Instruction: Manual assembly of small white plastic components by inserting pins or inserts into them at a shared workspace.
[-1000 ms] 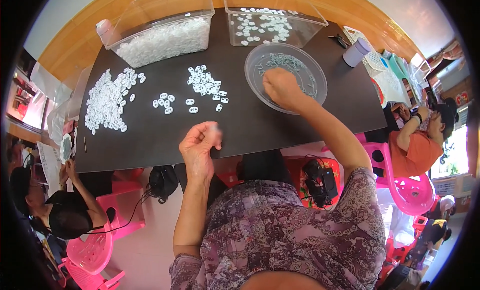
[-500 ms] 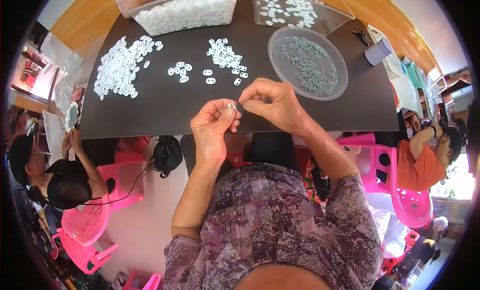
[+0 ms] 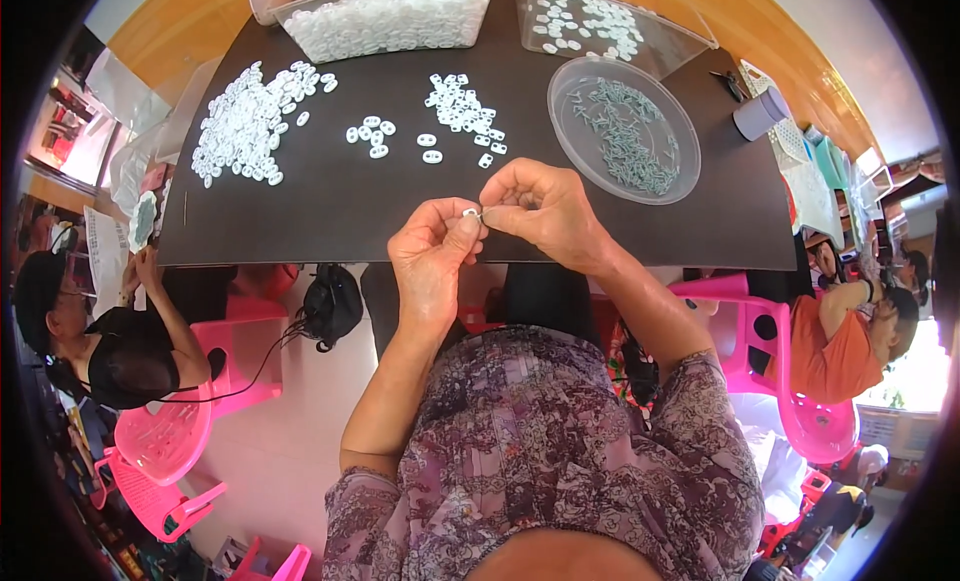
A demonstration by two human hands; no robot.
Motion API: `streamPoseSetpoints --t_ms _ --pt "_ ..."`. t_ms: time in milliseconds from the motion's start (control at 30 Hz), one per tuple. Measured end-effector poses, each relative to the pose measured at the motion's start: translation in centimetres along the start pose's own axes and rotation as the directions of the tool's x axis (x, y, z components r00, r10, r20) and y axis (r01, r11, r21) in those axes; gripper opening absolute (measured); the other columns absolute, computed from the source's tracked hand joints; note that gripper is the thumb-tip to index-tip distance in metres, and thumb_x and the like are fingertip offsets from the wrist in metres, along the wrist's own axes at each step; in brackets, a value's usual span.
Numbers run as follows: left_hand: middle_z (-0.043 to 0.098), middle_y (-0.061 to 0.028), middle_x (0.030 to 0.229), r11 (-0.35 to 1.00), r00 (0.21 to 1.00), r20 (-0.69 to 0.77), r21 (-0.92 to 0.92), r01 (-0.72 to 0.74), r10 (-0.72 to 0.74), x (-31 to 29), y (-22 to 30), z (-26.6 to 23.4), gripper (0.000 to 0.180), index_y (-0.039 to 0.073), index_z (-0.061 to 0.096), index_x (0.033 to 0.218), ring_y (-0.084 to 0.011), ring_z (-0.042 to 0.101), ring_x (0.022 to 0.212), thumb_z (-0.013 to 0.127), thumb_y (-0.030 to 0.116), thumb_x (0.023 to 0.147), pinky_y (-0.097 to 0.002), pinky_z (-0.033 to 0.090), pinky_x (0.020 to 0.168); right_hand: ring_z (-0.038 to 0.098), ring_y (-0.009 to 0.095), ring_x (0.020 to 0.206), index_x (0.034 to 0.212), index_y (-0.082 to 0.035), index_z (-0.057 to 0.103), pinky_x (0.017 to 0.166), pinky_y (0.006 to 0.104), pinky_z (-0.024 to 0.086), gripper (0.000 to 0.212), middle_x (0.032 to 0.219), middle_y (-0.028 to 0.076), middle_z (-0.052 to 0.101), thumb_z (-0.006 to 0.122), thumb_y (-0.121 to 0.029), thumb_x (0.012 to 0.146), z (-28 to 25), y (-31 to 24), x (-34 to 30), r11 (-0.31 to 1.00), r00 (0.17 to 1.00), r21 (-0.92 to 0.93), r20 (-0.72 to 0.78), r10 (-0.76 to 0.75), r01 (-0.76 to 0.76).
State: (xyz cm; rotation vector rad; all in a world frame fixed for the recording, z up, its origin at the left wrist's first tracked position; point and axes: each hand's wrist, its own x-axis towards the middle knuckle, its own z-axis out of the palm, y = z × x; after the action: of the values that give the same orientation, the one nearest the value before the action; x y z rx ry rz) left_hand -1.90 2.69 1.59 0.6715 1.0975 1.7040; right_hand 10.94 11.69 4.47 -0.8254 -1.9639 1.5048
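Over the near edge of the table, my left hand (image 3: 428, 256) pinches a small white plastic clip (image 3: 470, 213) between thumb and fingers. My right hand (image 3: 548, 213) is closed in a pinch on a thin screw (image 3: 482, 215), whose end meets the clip; the fingers hide most of it. Similar grey-green screws (image 3: 630, 151) lie in a round clear plastic dish (image 3: 566, 153) beyond my right hand. Straight ahead is a loose pile of white two-holed clips (image 3: 460, 109). Two white oval pieces (image 3: 431, 157) and a small cluster of them (image 3: 376, 136) lie left of it.
A large heap of white oval pieces (image 3: 240, 131) covers the table's left. Two clear bins, one full (image 3: 385, 46) and one sparsely filled (image 3: 650, 59), stand at the back. A grey-lilac cup (image 3: 760, 115) is at the right. People sit at either side on pink chairs (image 3: 745, 326).
My hands have come closer together, and the screw now meets the clip. The whole view has shifted slightly, moving the table's contents a little to the right.
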Motion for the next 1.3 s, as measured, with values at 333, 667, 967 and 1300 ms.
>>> streamPoseSetpoints --t_ms 333,667,967,1300 --pt "0.062 -0.0037 0.073 1.0 1.0 -0.021 0.009 -0.012 0.012 0.0 -0.1 -0.3 0.008 0.0 0.062 0.087 -0.0078 0.053 0.06 0.062 0.007 0.083 -0.0191 0.042 0.054 0.057 0.006 0.072 0.089 0.002 0.059 0.064 0.0206 0.047 0.012 0.079 0.003 0.061 0.065 -0.004 0.08 0.3 0.0 0.1 1.0 1.0 -0.03 0.002 -0.008 0.008" --pt "0.061 -0.0033 0.072 0.999 0.999 -0.036 0.03 -0.021 0.023 0.1 -0.2 -0.5 0.008 0.0 0.061 0.087 -0.0074 0.051 0.059 0.061 0.008 0.084 -0.0189 0.041 0.054 0.055 0.005 0.067 0.084 0.003 0.06 0.059 0.0203 0.046 0.01 0.073 0.002 0.06 0.065 -0.003 0.078 0.9 0.7 0.1 0.997 0.998 0.058 -0.038 -0.045 0.047" --pt "0.06 -0.0024 0.073 0.993 0.996 -0.02 0.082 -0.081 0.082 -0.2 -0.6 -0.5 0.01 -0.001 0.061 0.087 -0.0065 0.05 0.06 0.061 0.009 0.085 -0.0186 0.039 0.054 0.058 0.006 0.071 0.089 0.003 0.059 0.064 0.0204 0.047 0.013 0.078 0.003 0.061 0.066 -0.003 0.079 0.9 0.5 0.0 1.0 1.0 0.03 -0.002 -0.001 0.001" --pt "0.059 -0.0018 0.074 0.977 0.982 -0.065 0.137 -0.166 0.176 -0.6 -0.8 -0.3 0.01 -0.003 0.062 0.087 -0.0062 0.05 0.062 0.061 0.006 0.085 -0.0187 0.041 0.055 0.058 0.006 0.072 0.089 0.003 0.06 0.064 0.02 0.047 0.012 0.079 0.003 0.062 0.065 -0.001 0.079 2.0 0.6 -0.2 0.997 0.998 0.073 -0.066 -0.003 0.008"
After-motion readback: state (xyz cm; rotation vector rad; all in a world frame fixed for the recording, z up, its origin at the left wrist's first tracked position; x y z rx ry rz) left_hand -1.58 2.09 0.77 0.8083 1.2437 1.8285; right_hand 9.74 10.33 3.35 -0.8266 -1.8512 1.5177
